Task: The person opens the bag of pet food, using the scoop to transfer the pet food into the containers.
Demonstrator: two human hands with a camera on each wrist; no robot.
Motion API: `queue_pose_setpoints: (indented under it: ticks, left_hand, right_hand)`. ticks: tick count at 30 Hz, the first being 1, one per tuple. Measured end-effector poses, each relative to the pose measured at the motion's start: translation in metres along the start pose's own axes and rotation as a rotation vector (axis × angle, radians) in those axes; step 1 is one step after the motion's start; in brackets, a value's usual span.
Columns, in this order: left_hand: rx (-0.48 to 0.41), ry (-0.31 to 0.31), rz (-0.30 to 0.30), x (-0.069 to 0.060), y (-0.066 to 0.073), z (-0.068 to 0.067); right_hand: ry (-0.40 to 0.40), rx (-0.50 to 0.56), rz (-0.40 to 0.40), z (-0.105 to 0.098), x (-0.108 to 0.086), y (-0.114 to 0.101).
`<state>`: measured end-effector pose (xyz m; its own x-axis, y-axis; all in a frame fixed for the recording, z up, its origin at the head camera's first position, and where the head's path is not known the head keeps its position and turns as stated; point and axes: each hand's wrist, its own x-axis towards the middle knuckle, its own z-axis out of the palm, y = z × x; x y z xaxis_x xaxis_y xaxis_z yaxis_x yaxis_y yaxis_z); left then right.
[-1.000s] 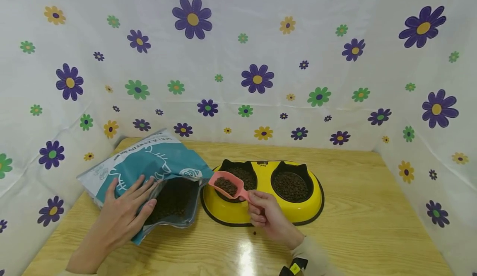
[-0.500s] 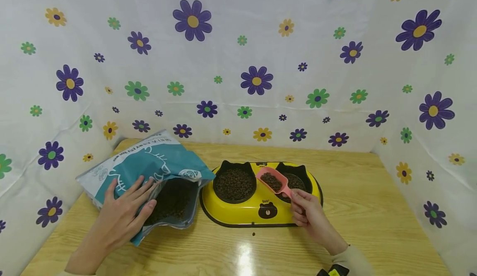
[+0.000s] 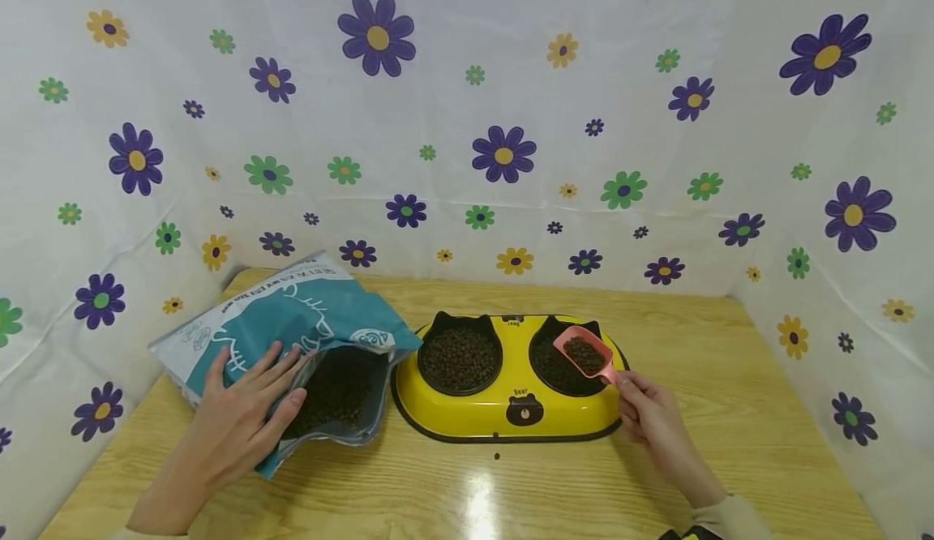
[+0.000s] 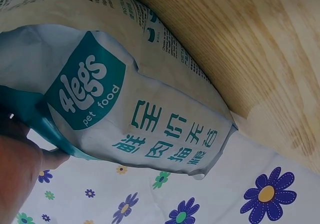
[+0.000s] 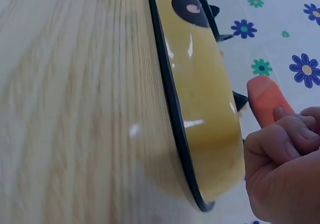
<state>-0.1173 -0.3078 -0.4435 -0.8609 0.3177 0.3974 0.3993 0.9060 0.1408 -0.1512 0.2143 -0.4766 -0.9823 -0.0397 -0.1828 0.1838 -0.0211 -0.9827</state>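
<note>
My right hand (image 3: 657,426) pinches the handle of a pink scoop (image 3: 604,371), which carries brown kibble (image 3: 584,353). The scoop hangs level above the right bowl of the yellow double pet bowl (image 3: 452,418); in the right wrist view the pink scoop (image 5: 270,100) stands higher than the bowl's side. Kibble lies in both black bowls, the left one (image 3: 460,357) in full sight and the right one partly covered by the scoop. My left hand (image 3: 241,422) rests with spread fingers on a teal and white pet food bag (image 3: 292,321), whose mouth gapes with kibble inside.
One loose kibble piece (image 3: 497,456) lies on the wooden table (image 3: 730,410) in front of the pet bowl. A white flowered cloth (image 3: 584,118) stands behind the table and along both sides.
My right hand has carried the loaded scoop rightward, from over the left bowl past the middle to above the right bowl. My left hand stays on the bag.
</note>
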Motion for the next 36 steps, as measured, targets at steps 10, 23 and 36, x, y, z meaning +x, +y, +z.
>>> queue_pose_setpoints:
  ticks: [10,23,36]
  left_hand:
    - [0.001,0.004,0.002,0.000,0.001,0.000]
    - [-0.004,0.000,-0.006,0.001,0.001,0.000]
    - [-0.012,0.010,-0.006,-0.001,0.000,0.002]
  right_hand:
    - [0.066,-0.449,-0.100,-0.017,0.004,-0.007]
    - [0.214,-0.923,-0.635,-0.008,0.006,0.000]
    - [0.173,-1.047,-0.695,0.002,0.005,0.004]
